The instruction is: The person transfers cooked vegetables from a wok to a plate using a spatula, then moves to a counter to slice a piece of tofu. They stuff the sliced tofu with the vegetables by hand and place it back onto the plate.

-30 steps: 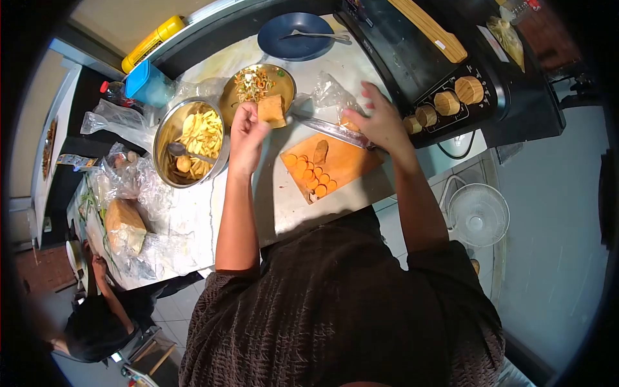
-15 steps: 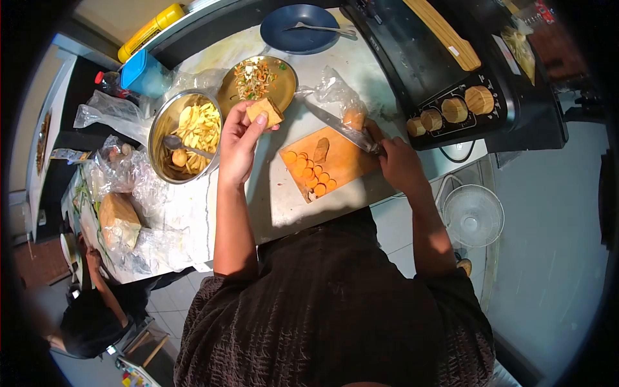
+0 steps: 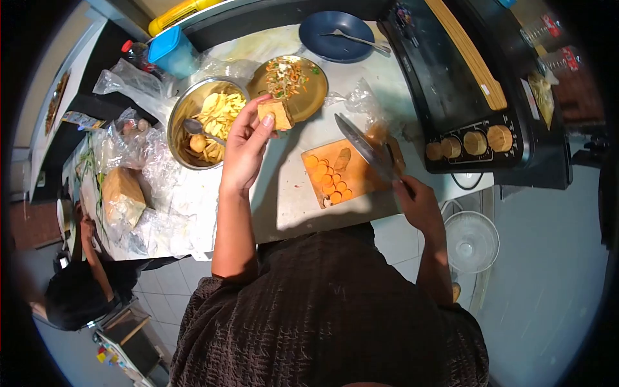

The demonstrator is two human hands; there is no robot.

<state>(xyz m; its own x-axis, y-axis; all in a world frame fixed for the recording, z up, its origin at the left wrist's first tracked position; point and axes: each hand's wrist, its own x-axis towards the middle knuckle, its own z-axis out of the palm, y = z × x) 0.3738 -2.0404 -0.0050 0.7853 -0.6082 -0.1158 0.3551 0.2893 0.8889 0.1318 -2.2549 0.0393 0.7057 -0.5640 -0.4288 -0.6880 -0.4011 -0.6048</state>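
My left hand (image 3: 244,155) is closed around a square golden-brown piece of fried tofu (image 3: 276,113), raised near the edge of a gold-coloured plate (image 3: 314,98) holding shredded vegetables (image 3: 285,77). My right hand (image 3: 418,201) grips a knife (image 3: 358,142) by its handle, the blade slanting up and left above the wooden cutting board (image 3: 373,186). On that board lie several orange carrot slices (image 3: 329,175) and a brownish unsliced piece (image 3: 343,158). Behind the knife, a clear plastic bag (image 3: 364,100) holds something orange-brown, partly hidden by the blade.
Left of the plate stands a steel bowl (image 3: 173,138) with pale yellow cut strips and a spoon. A blue plate (image 3: 313,46) with a fork sits at the back. The black stove (image 3: 477,145) is at right. Another person's arm (image 3: 97,258) shows at far left.
The knife has swung away from the bag, its blade now steeper, and my right hand has moved down and right. My left hand still holds the tofu. The view has shifted.
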